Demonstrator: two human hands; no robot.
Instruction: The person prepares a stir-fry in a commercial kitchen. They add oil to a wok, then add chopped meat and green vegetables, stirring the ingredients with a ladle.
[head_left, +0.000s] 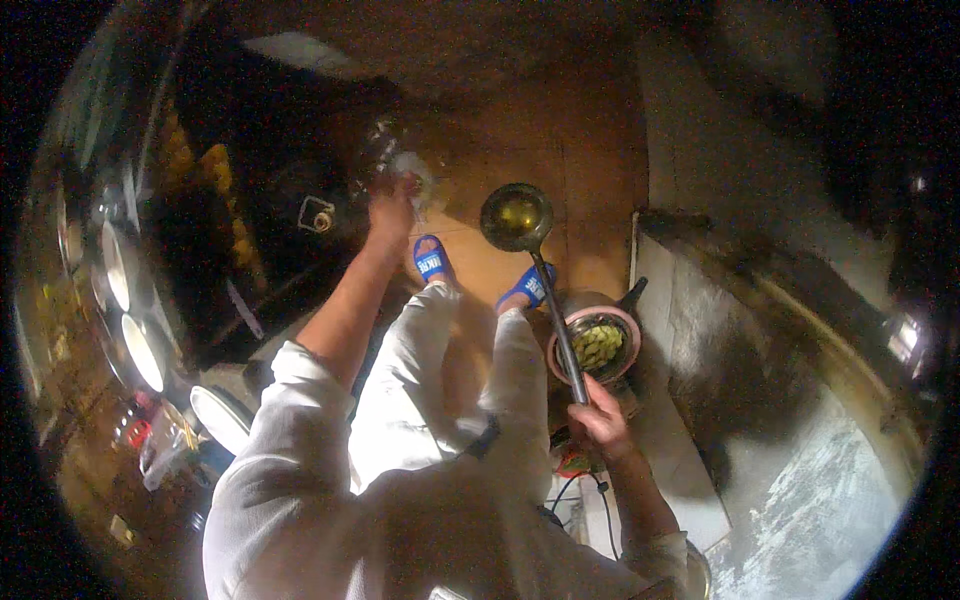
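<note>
My right hand (602, 421) grips the dark handle of a metal ladle (517, 217), whose round bowl holds a yellowish liquid. The ladle reaches forward above the floor and my right foot. Below its handle sits a round, pink-rimmed container (636, 341) with pale green pieces (598, 346) inside. My left hand (394, 206) is stretched out ahead to the left, at a blurred, whitish, translucent thing (412, 174). Whether its fingers close on that thing cannot be told, as the spot is dark and blurred.
Several white plates or bowls (219, 418) stand at the left, near a clear plastic bag (161, 457) and red items. A pale counter or ledge (694, 465) runs along the right. A black cable (606, 517) hangs by my right forearm. Blue slippers (433, 259) are on my feet.
</note>
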